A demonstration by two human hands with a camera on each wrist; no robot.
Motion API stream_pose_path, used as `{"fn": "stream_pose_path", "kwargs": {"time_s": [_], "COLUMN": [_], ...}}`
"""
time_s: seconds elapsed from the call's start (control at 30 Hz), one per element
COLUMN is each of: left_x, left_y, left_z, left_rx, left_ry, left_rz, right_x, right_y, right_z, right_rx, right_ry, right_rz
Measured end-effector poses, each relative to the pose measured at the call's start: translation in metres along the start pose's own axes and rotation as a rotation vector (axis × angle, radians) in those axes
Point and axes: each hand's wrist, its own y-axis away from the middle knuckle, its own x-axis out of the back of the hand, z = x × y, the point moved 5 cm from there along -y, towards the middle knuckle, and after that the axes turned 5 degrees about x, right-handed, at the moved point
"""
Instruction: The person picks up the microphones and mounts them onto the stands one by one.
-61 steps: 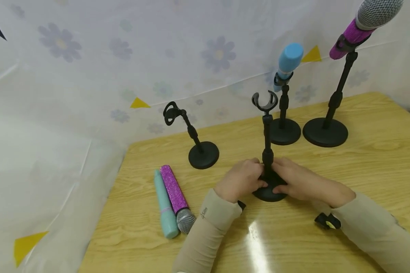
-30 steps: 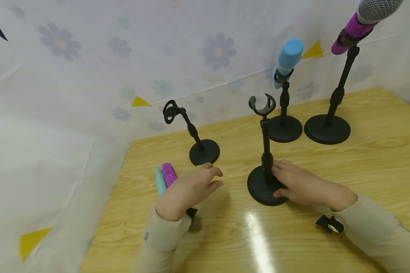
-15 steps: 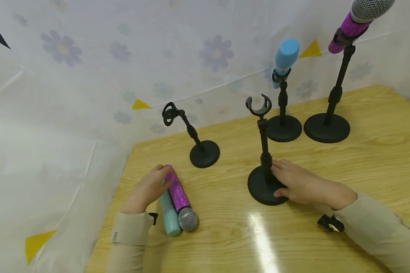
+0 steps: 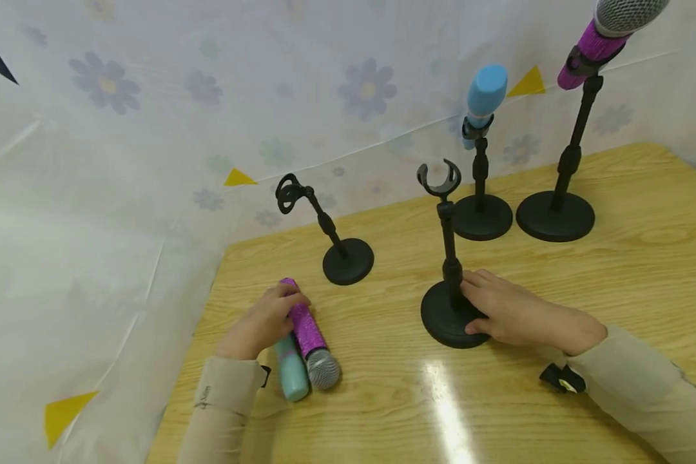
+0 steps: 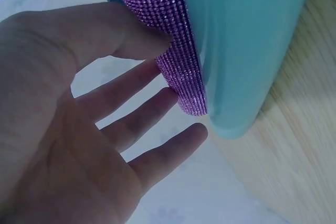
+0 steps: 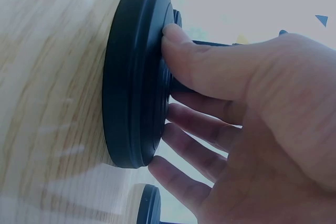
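Tabletop (image 4: pixel 377 412) below, left grip (image 4: pixel 265 320) pinches purple microphone (image 4: pixel 309 334) by the handle (image 5: pixel 187 72).

The person (image 4: pixel 644 386) is wearing beige sleeves (image 4: pixel 223 415). Dark lettering (image 4: pixel 203 397) is marking the left one. Small black pieces (image 4: pixel 555 377) are showing beneath both cuffs (image 4: pixel 232 374), the right one pale-spotted.

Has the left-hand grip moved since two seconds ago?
Yes, leftward: the left-hand grip was right of the rear empty stand's base, and is now left of it.
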Motion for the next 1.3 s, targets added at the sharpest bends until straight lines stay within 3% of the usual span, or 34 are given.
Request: {"fn": "stream_pose_path", "kwargs": {"time_s": [0.1,0.27,0.67,0.87,0.97,1.1,1.3], "left_x": [-0.002,-0.008,-0.013,-0.011,-0.006,0.004,0.021], "left_y": [-0.002,-0.005,-0.008,-0.011,-0.013,-0.013,-0.007], "left_z": [0.003,0.009,0.017,0.016,0.017,0.021,0.029], "left_rx": [-0.016,0.010,-0.063,-0.048,-0.052,-0.085,-0.129], "left_ry": [-0.020,-0.063,-0.080,-0.028,-0.006,-0.044,-0.052], "left_rz": [-0.014,-0.051,0.019,0.015,0.049,0.129,0.246], "right_x": [0.000,0.001,0.002,0.001,0.001,0.002,0.003], "right_y": [0.000,0.001,0.001,0.001,0.002,0.003,0.004], "right_z": [0.000,-0.001,-0.002,-0.002,-0.001,-0.001,-0.002], "right_rx": [-0.003,0.001,0.012,0.014,0.015,0.017,0.021], "right_ry": [-0.005,-0.011,-0.005,-0.003,-0.001,-0.001,0.002], "right_rz": [-0.001,0.007,0.016,0.017,0.019,0.024,0.017]}}
